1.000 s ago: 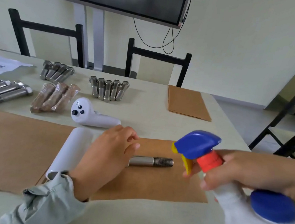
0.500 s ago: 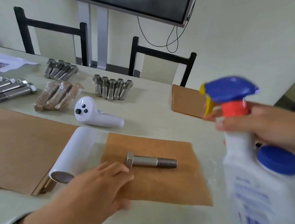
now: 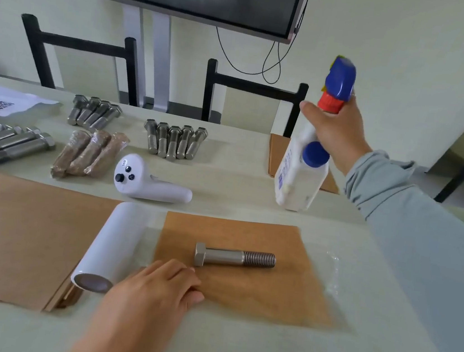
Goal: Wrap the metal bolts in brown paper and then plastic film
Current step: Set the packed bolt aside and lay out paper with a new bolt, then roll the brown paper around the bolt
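A metal bolt [image 3: 234, 258] lies across a brown paper sheet [image 3: 242, 294], head to the left. The sheet lies on clear plastic film [image 3: 334, 264] unrolled from a white roll [image 3: 112, 246] at its left. My left hand [image 3: 158, 292] rests on the sheet's near left corner, fingers lightly bent, just below the bolt's head. My right hand [image 3: 334, 130] grips the neck of a white spray bottle [image 3: 301, 172] with a blue trigger head, low over the table's far right. Three wrapped bolts [image 3: 90, 154] lie at the back left.
Bare bolts lie in groups: five [image 3: 175, 141], a far group [image 3: 94, 112], and long ones [image 3: 6, 145] at left. A white controller [image 3: 148, 181] lies behind the sheet. Brown paper stacks lie left [image 3: 22, 235] and far right [image 3: 274, 157]. Black chairs [image 3: 253, 90] stand behind.
My right hand has carried the spray bottle from over the sheet to the far right of the table. My left hand came off the bolt and now rests on the sheet's near corner.
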A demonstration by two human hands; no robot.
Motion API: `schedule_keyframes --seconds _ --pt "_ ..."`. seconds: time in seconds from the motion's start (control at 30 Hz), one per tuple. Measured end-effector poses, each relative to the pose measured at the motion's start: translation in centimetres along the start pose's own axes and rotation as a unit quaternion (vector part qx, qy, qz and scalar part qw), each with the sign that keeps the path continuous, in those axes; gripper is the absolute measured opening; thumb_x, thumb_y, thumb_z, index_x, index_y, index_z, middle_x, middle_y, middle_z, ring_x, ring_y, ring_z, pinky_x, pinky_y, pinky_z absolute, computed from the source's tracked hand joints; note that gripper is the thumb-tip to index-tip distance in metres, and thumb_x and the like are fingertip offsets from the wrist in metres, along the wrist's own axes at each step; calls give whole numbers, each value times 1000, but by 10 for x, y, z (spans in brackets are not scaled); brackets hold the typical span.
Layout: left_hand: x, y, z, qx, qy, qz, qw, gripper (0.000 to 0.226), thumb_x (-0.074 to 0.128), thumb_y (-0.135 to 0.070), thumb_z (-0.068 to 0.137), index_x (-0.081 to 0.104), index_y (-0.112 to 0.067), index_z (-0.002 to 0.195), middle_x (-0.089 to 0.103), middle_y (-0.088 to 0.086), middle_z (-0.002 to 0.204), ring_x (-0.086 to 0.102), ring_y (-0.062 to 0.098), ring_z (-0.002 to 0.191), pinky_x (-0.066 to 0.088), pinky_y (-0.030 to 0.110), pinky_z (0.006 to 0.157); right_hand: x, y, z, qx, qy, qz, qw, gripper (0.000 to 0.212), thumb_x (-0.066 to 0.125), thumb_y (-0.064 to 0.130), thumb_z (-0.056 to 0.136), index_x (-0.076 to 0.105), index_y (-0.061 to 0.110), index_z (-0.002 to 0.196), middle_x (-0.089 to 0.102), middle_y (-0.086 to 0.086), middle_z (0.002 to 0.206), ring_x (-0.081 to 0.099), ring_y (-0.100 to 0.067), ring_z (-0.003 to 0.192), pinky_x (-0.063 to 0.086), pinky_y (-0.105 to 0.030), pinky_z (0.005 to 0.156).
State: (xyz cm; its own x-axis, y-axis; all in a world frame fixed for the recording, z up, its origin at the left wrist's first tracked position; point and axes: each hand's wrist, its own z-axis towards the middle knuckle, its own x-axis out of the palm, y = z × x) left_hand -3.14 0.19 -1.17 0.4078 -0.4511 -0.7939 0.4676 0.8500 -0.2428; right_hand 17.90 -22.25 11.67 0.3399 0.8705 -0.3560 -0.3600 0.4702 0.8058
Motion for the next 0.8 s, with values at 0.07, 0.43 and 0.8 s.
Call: schedule_keyframes --seconds 0.07,0.43,0.8 --pt "0 -2 1 -6 -16 23 1000 35 42 -33 78 67 -18 58 58 -7 57 58 7 47 40 15 36 2 -6 1 -2 -5 0 1000 35 68 34 80 44 26 103 49 12 74 52 -4 65 40 -17 62" --pt "-6 -5 10 -50 -18 86 995 31 41 -36 81 63 -18 70 57 -7 65 60 15 54 37 27 54 -18 -8 -2 70 104 9 992 97 75 45 71 18 16 143 60 7 94 61 -11 90 47 -27 84" --pt "-11 -1 10 -70 -12 44 997 31 43 -40 80 61 -15 87 65 -11 65 60 12 47 43 23 44 -48 23 -158 -81 359 -198 909 55 58 77 60 47 51 107 42 32 114 35 17 112 23 4 84"
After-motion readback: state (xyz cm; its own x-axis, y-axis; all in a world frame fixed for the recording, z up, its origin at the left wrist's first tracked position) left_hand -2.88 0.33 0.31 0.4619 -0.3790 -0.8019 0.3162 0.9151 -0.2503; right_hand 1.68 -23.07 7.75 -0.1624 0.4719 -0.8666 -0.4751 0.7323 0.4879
